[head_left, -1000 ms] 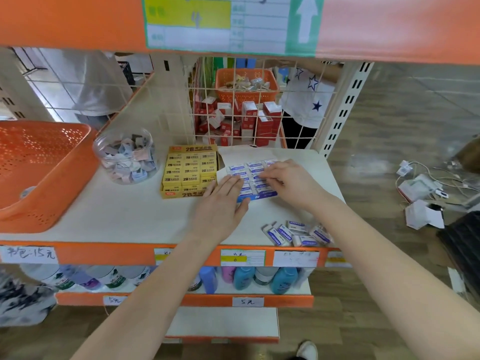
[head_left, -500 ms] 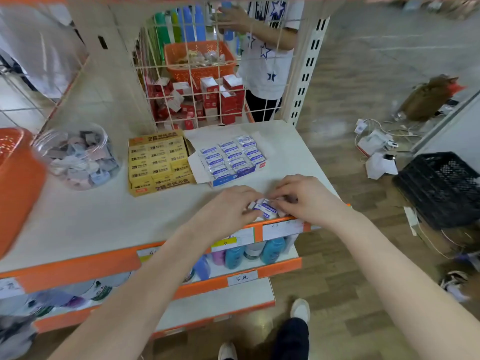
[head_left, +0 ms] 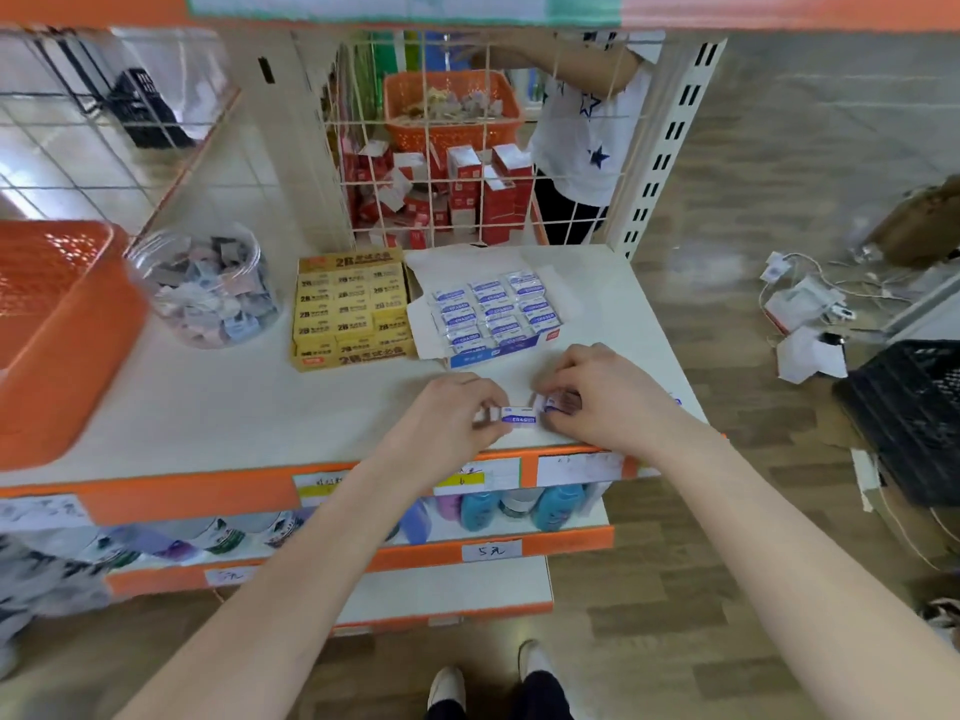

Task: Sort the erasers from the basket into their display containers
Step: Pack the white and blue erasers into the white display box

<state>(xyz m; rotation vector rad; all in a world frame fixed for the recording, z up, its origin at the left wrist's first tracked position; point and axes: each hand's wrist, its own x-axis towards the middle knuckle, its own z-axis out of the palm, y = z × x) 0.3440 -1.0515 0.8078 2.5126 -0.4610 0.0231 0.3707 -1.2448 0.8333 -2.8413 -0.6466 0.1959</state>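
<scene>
Pinching a blue-and-white wrapped eraser [head_left: 519, 418] from either end, the left hand [head_left: 454, 415] and the right hand [head_left: 605, 402] are meeting near the front edge of the white shelf [head_left: 218, 413]. The left hand's fingers are curling in around the eraser's left end, while the right hand's fingers are bending over its right end and over more wrapped pieces, which are mostly hidden under the palm; how many it is covering cannot be told. Just behind the hands, an open blue display box [head_left: 491, 317] is sitting with rows of the same blue-and-white erasers lying flat in it. Touching its left side, a yellow 2B eraser box [head_left: 350, 309] is standing packed full. Further left, a clear plastic jar [head_left: 208, 288] is holding small mixed pastel pieces, and an orange perforated basket [head_left: 62, 330] is resting at the shelf's left end. Beyond a wire grid panel [head_left: 467, 148] at the back, another person in a star-printed shirt [head_left: 582, 142] is reaching toward a far shelf.
</scene>
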